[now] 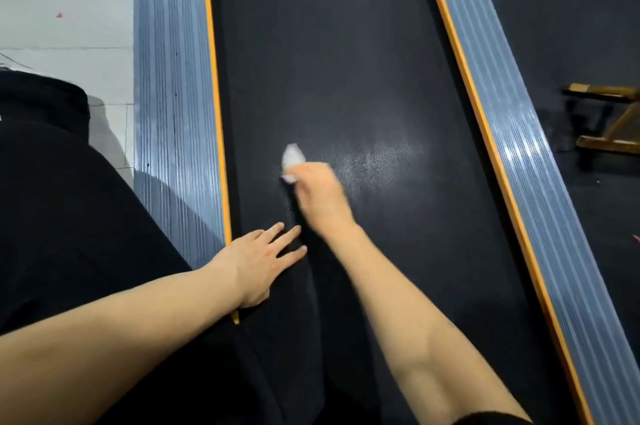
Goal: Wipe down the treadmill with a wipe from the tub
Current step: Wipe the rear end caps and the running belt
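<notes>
Wipe clamped in right hand fingers, pressed mid-belt. Left hand laid flat, fingers apart, at belt's left edge. Damp patch seen beside wipe; side rails judged unwiped.

- The black textured treadmill belt lies between two grey ribbed side rails.
- The crumpled white wipe sits on the belt, under the right hand.
- The left hand rests flat on the belt's left edge.
- A yellow metal frame stands on the floor, right of the treadmill.

the scene is viewed from one head-worn camera, aimed forward and down, close over the treadmill belt.
</notes>
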Demonstrator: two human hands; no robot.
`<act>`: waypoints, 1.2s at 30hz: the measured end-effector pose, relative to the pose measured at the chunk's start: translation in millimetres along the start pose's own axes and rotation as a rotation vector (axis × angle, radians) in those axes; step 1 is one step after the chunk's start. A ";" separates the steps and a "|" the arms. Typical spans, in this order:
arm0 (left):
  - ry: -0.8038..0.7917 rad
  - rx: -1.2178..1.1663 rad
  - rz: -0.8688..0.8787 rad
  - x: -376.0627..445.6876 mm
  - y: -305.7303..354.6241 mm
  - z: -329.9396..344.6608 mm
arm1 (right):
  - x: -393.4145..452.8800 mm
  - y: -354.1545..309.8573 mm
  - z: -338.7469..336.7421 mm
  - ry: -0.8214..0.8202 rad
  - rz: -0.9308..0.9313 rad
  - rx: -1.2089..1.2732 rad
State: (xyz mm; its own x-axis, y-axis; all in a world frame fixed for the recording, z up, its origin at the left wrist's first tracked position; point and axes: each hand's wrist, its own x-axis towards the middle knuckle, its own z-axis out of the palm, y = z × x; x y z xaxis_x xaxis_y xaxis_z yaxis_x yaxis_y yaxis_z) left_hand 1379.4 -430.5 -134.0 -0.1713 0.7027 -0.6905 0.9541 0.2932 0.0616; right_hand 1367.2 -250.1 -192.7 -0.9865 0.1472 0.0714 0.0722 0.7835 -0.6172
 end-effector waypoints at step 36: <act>0.158 -0.185 -0.238 7.8 -11.2 -16.1 | -7.5 157.9 -162.9 0.365 0.786 -0.519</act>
State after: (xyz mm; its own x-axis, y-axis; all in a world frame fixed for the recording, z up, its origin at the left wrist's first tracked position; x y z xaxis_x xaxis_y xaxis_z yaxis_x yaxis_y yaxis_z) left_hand 1363.4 -417.8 -128.4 -0.4339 0.6876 -0.5822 0.8241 0.5640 0.0520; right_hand 1409.9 -29.2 -163.1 -0.5326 0.8426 0.0798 0.8234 0.5376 -0.1814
